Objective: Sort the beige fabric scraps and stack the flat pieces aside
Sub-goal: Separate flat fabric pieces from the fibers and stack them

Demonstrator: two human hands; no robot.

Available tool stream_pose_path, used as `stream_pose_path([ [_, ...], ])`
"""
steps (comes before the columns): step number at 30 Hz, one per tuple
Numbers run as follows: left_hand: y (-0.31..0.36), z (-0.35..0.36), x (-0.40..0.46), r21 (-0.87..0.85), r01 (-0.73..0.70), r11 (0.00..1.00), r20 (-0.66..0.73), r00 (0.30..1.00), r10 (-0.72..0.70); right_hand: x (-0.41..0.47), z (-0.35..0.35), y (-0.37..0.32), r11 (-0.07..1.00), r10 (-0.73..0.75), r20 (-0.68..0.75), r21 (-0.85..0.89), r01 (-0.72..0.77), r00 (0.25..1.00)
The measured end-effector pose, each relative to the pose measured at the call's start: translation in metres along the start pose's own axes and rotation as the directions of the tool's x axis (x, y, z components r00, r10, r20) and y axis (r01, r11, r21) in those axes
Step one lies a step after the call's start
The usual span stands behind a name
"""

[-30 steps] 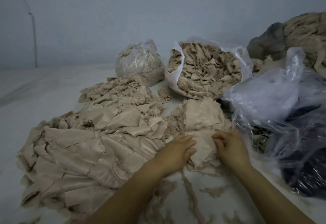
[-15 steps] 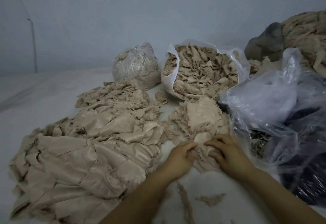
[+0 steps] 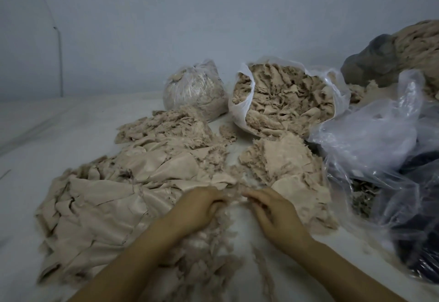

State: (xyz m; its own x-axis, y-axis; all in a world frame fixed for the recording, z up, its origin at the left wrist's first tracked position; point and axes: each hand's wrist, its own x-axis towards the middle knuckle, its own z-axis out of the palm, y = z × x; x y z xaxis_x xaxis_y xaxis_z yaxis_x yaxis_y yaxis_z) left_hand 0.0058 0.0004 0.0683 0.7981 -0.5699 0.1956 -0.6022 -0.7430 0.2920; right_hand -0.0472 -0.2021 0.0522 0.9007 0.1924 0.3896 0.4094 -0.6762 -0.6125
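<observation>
A wide spread of flat beige fabric pieces (image 3: 102, 206) covers the left of the white surface. A smaller heap of mixed, frayed scraps (image 3: 282, 161) lies at centre right. My left hand (image 3: 197, 209) and my right hand (image 3: 270, 211) are side by side in front of that heap, fingers curled, both pinching a thin frayed scrap (image 3: 234, 194) stretched between them. Loose fuzzy shreds (image 3: 209, 261) lie under and in front of my wrists.
An open white bag of beige scraps (image 3: 282, 102) lies behind the heap, with a tied clear bag (image 3: 192, 87) to its left. A fluffy scrap pile (image 3: 166, 128) sits before that. Crumpled clear plastic bags (image 3: 380, 149) with dark contents crowd the right side.
Both hands have drawn back from the small heap toward me and a little left, now pulling a frayed scrap between them. The view has tilted down slightly.
</observation>
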Motion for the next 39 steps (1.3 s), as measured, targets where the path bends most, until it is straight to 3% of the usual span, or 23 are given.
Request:
stream_pose_path([
  [3, -0.014, -0.018, -0.007, 0.127, 0.159, 0.979, -0.238, 0.963, -0.125, 0.030, 0.026, -0.010, 0.965, 0.252, 0.134, 0.047, -0.260, 0.959],
  [6, -0.025, -0.022, -0.015, 0.045, 0.257, 0.965, -0.153, 0.957, -0.248, 0.060, 0.042, -0.014, 0.873, 0.423, 0.136, 0.205, -0.443, 0.896],
  [8, -0.027, -0.022, -0.020, -0.063, 0.219, 0.974, -0.073, 0.972, -0.224, 0.073, 0.049, -0.011, 0.833, 0.469, 0.139, 0.256, -0.490, 0.872],
  [13, -0.034, -0.023, -0.028, -0.245, 0.160, 0.956, -0.060, 0.982, -0.180, 0.072, 0.048, -0.007, 0.902, 0.312, 0.141, 0.269, -0.339, 0.940],
  [15, -0.033, -0.024, -0.025, -0.328, 0.114, 0.938, -0.121, 0.979, -0.162, 0.064, 0.039, -0.007, 0.936, 0.221, 0.020, 0.276, -0.217, 0.975],
  [18, -0.022, -0.023, -0.012, -0.246, 0.077, 0.966, -0.217, 0.967, -0.132, 0.053, 0.026, -0.010, 0.988, 0.040, -0.155, 0.152, -0.016, 0.987],
  [22, -0.003, -0.024, 0.011, -0.209, 0.063, 0.976, -0.055, 0.996, -0.076, 0.041, 0.011, -0.016, 0.988, -0.123, -0.347, 0.049, 0.149, 0.930],
  [24, 0.004, -0.030, 0.017, -0.394, 0.075, 0.916, -0.014, 0.996, -0.087, 0.037, 0.009, -0.012, 0.979, -0.033, -0.369, 0.176, 0.105, 0.929],
  [26, 0.006, -0.030, 0.020, -0.622, 0.081, 0.779, -0.012, 0.994, -0.113, 0.035, 0.011, -0.011, 0.922, 0.158, -0.285, 0.385, -0.038, 0.945],
  [29, 0.006, -0.031, 0.025, -0.713, 0.084, 0.696, -0.058, 0.982, -0.178, 0.034, 0.022, -0.013, 0.868, 0.283, -0.220, 0.473, -0.151, 0.934],
  [31, -0.002, -0.034, 0.028, -0.710, 0.123, 0.693, -0.203, 0.907, -0.368, 0.032, 0.025, -0.012, 0.818, 0.360, -0.223, 0.543, -0.191, 0.906],
  [33, -0.021, -0.037, 0.027, -0.595, 0.215, 0.774, -0.311, 0.827, -0.468, 0.030, 0.024, -0.008, 0.771, 0.431, -0.239, 0.599, -0.216, 0.870],
  [36, -0.025, -0.032, 0.020, -0.364, 0.214, 0.906, -0.236, 0.920, -0.312, 0.029, 0.024, -0.006, 0.790, 0.429, -0.240, 0.568, -0.233, 0.871],
  [39, -0.002, -0.018, 0.019, -0.393, 0.092, 0.915, -0.103, 0.984, -0.143, 0.034, 0.026, -0.009, 0.803, 0.410, -0.266, 0.559, -0.207, 0.872],
])
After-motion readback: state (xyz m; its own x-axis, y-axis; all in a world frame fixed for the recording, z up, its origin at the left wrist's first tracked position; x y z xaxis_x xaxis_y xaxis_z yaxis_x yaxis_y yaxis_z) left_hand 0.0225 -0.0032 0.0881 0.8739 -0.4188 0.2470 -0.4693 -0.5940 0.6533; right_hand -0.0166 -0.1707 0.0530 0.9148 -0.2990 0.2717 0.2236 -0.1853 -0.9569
